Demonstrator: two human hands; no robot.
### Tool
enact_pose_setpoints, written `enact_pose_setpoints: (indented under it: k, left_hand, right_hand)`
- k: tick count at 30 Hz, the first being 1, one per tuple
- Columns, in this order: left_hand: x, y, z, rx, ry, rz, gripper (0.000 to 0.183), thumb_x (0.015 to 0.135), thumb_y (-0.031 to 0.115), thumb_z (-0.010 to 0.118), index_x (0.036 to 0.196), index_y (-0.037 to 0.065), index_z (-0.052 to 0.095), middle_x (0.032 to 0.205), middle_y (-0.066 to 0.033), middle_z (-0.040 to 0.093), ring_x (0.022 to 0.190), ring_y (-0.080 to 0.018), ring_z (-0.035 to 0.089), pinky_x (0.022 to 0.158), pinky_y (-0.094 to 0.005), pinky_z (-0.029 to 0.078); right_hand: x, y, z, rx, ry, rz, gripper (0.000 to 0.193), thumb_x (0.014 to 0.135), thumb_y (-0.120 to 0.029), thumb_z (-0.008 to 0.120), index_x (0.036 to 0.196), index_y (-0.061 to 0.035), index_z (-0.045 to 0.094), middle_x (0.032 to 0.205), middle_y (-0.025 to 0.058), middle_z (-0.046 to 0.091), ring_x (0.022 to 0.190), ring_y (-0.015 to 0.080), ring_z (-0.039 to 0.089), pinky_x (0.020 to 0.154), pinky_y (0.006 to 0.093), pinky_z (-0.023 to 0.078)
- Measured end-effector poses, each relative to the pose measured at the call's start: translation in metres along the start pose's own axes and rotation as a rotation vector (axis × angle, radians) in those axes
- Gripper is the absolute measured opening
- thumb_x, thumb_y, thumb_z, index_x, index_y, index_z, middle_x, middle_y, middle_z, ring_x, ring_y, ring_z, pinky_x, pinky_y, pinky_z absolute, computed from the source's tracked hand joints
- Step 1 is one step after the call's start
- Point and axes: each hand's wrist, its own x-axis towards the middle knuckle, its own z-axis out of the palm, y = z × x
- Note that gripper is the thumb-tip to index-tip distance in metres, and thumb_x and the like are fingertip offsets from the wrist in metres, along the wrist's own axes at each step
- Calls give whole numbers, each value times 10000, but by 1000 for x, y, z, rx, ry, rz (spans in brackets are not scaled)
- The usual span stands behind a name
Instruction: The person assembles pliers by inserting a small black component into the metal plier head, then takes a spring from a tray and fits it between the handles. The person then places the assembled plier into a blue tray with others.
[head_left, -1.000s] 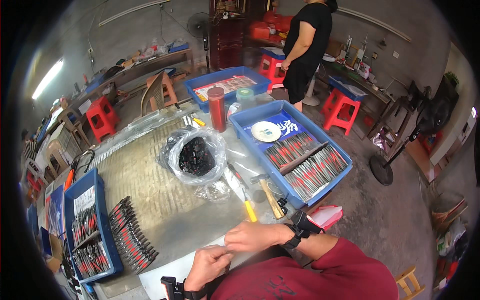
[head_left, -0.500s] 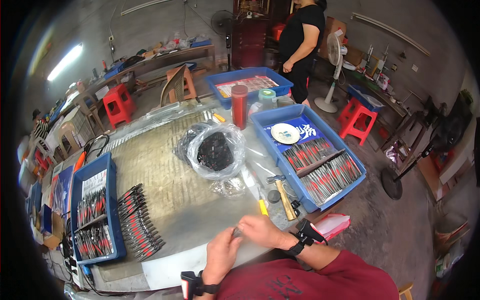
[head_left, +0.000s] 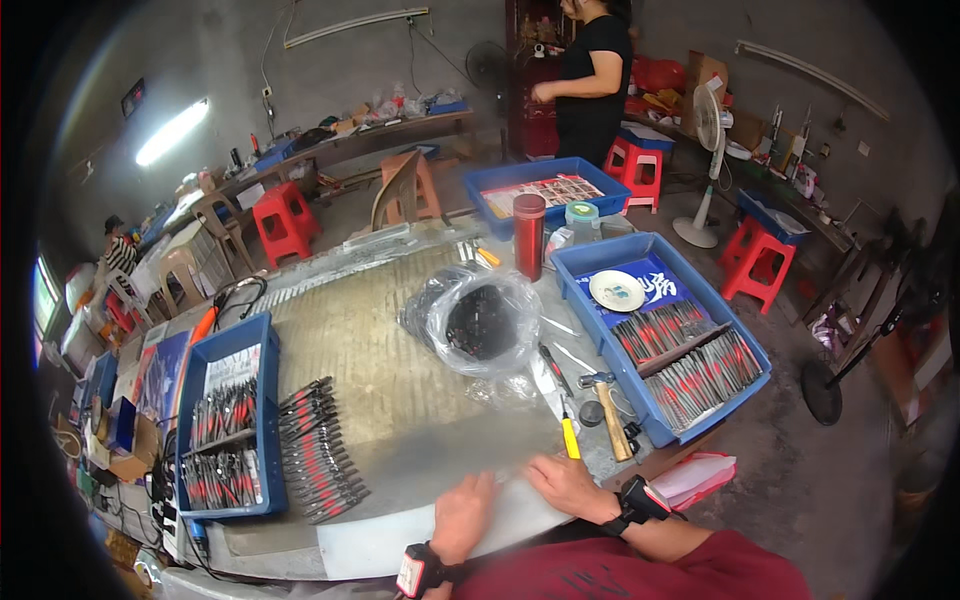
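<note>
Over the table's near edge my left hand (head_left: 465,512) has its fingers bent and drawn together; what they hold, if anything, is hidden. My right hand (head_left: 572,488) is a short way to its right, also with curled fingers, their tips smeared. Just beyond the right hand lies a yellow-handled tool (head_left: 570,437), and beside it a hammer (head_left: 612,420) with a wooden handle. A clear plastic bag (head_left: 437,330) of small black parts (head_left: 487,322) stands open farther back. Left of my hands, a row of black-and-red tools (head_left: 322,450) lies on the table.
Blue trays (head_left: 268,420) (head_left: 660,432) with more black-and-red tools flank the work area. The right one also has a white dish (head_left: 616,291). A red cylinder (head_left: 528,238) and another blue tray (head_left: 480,200) stand at the back. Beyond, a person (head_left: 592,85) in black stands by red stools (head_left: 635,170).
My hands, which met at a small item, have parted: the right is farther right. The whole view has shifted. The standing person has turned and raised a forearm.
</note>
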Motion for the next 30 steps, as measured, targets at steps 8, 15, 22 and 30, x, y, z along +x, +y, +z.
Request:
enact_pose_setpoints:
  k: [8, 15, 22, 30]
  left_hand:
    - [-8, -9, 15, 69, -30, -43, 135, 832, 201, 653, 874, 101, 573, 680, -100, 581, 580, -319, 596, 498, -426, 471]
    - [-6, -4, 10, 40, -17, -39, 116, 826, 158, 647, 884, 77, 588, 678, -107, 571, 578, -321, 582, 502, -420, 453]
    - [-2, 0, 6, -4, 22, -36, 93, 837, 146, 629, 864, 66, 589, 683, -125, 576, 598, -345, 570, 522, -426, 440]
    - [-1, 3, 5, -28, 10, -41, 96, 841, 130, 623, 898, 58, 596, 688, -145, 572, 601, -360, 565, 523, -441, 431]
  right_hand:
    - [-5, 8, 5, -160, 73, -230, 154, 866, -163, 543, 752, -61, 560, 670, 124, 562, 612, 317, 573, 544, 414, 439]
    - [-6, 12, 6, -84, 108, -205, 156, 867, -163, 541, 748, -65, 561, 671, 120, 568, 625, 307, 587, 550, 413, 447]
    - [-8, 16, 10, -52, 144, -167, 185, 886, -227, 548, 771, -82, 559, 681, 79, 590, 630, 281, 602, 552, 393, 451]
    - [-8, 18, 10, -9, 183, -208, 105, 853, -158, 583, 799, -67, 580, 646, 119, 564, 569, 323, 583, 511, 418, 457]
